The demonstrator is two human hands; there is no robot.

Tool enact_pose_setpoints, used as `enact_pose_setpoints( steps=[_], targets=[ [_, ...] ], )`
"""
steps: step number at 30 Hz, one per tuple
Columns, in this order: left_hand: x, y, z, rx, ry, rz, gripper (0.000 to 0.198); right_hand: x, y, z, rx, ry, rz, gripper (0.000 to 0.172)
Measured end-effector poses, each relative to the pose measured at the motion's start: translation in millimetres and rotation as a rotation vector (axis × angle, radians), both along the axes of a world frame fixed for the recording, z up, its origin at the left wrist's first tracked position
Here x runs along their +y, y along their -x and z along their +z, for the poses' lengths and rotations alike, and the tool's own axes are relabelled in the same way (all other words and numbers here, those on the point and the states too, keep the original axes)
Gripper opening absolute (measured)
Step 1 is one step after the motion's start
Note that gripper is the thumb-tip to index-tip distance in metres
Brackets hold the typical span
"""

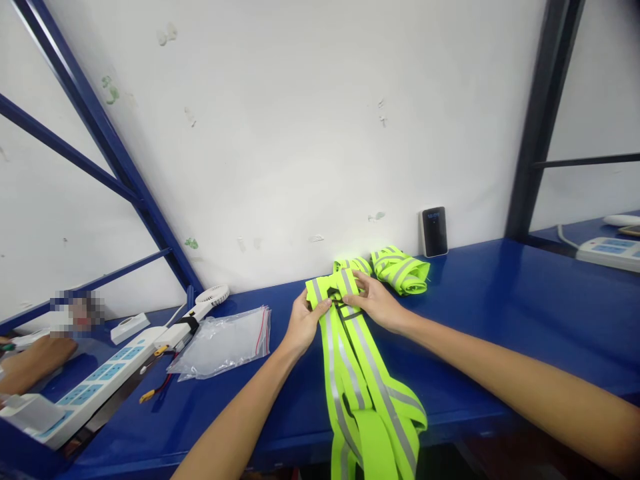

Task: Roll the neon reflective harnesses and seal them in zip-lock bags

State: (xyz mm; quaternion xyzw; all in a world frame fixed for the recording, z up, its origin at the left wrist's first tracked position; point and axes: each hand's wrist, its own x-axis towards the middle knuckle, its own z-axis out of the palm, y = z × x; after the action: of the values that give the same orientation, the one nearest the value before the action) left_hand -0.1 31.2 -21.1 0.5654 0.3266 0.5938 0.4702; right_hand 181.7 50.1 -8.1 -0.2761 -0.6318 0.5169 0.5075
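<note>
A neon-yellow reflective strap vest (361,390) with grey stripes lies across the blue bench (500,313) and hangs over its front edge. My left hand (303,321) pinches the vest's upper left strap, fingers closed on it. My right hand (374,301) grips the upper straps beside a black buckle, fingers curled on the fabric. A second vest, rolled into a bundle (400,268), rests just behind my right hand near the wall.
Clear zip bags (225,341) lie left of my hands. A white power strip (103,379), a small white fan (213,297) and loose wires sit further left, where another person's arm (30,363) rests. A black device (433,231) leans on the wall; another power strip (607,251) lies far right.
</note>
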Motion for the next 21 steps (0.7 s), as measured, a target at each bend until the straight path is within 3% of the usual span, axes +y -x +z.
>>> enact_pose_setpoints(
  steps=[3, 5, 11, 17, 21],
  targets=[
    [2.2, 2.0, -0.3, 0.04, -0.031, 0.049, 0.043, 2.7, 0.8, -4.3, -0.065, 0.014, 0.105, 0.037],
    [4.3, 2.6, -2.7, 0.037, -0.028, 0.073, 0.04, 3.2, 1.2, -6.9, -0.09, -0.014, 0.092, 0.031],
    [10.7, 3.9, -9.0, -0.005, -0.036, 0.102, 0.035, 0.0, 3.1, -7.2, -0.074, 0.035, 0.089, 0.037],
    [9.1, 3.7, -7.4, 0.04, -0.071, 0.145, 0.028, -6.3, 10.0, -6.6, 0.13, 0.378, 0.178, 0.03],
    [7.5, 1.0, -4.5, 0.018, -0.065, 0.164, 0.032, -9.2, 12.5, -8.3, 0.212, 0.48, 0.196, 0.028]
  ],
)
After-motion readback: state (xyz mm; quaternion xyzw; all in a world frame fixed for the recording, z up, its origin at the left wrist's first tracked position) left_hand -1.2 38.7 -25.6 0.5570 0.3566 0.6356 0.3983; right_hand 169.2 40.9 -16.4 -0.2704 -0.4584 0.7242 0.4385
